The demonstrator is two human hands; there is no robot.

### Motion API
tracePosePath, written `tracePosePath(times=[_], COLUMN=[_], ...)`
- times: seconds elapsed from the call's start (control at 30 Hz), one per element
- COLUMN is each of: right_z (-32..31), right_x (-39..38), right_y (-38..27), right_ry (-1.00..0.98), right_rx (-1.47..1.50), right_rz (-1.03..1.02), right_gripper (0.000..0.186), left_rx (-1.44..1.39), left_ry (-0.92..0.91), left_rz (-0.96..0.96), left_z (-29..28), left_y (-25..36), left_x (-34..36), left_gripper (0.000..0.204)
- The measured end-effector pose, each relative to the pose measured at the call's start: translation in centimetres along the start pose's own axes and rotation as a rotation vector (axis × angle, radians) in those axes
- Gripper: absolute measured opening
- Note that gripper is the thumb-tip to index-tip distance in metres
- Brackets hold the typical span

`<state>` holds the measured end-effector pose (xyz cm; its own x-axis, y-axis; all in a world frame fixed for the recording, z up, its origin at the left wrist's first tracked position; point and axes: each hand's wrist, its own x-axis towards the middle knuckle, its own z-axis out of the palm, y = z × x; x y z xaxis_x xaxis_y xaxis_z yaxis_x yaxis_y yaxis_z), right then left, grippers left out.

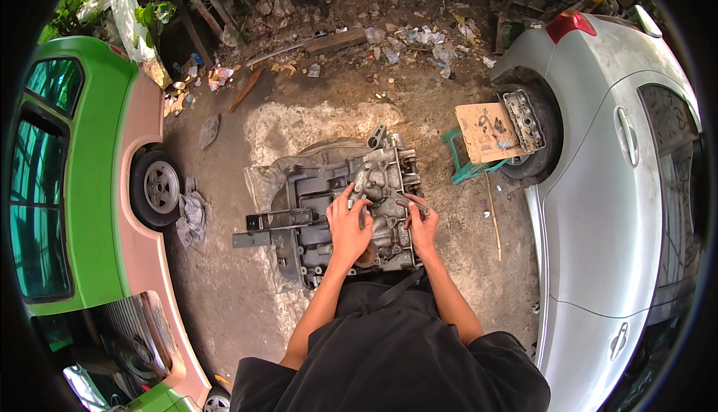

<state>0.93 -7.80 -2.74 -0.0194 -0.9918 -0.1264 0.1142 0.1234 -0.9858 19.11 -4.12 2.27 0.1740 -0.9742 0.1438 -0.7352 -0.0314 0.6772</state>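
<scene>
Looks like mid-teardown on the engine block sitting on the ground between the two cars, left hand flat on it, right hand gripping a wrench, next move probably needs steady turning.

Flat brown cardboard piece lying on a green stool by the silver car's rear wheel, small parts on it; scattered white and coloured wrappers littering the dirt at top; no labels, signs or screens visible
</scene>
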Motion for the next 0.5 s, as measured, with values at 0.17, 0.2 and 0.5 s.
tracePosePath(times=[0.17, 0.2, 0.5], right_z=[0.3, 0.5, -0.1], right_x=[-1.4, -1.6, 0.9], right_y=[-0.1, -0.1, 0.5], right_ry=[-0.021, -0.022, -0.024], right_rx=[-0.083, -0.119, -0.197], right_rz=[-0.013, -0.025, -0.134], right_gripper=[0.033, 0.033, 0.019], left_rx=[0.007, 0.006, -0.008], left_ry=[-0.001, 0.0, 0.009], left_rz=[-0.005, -0.004, -0.001], left_z=[0.0, 0.0, 0.1], left_y=[0.0, 0.0, 0.0], left_x=[0.0, 0.1, 0.1], left_gripper=[0.024, 0.024, 0.024])
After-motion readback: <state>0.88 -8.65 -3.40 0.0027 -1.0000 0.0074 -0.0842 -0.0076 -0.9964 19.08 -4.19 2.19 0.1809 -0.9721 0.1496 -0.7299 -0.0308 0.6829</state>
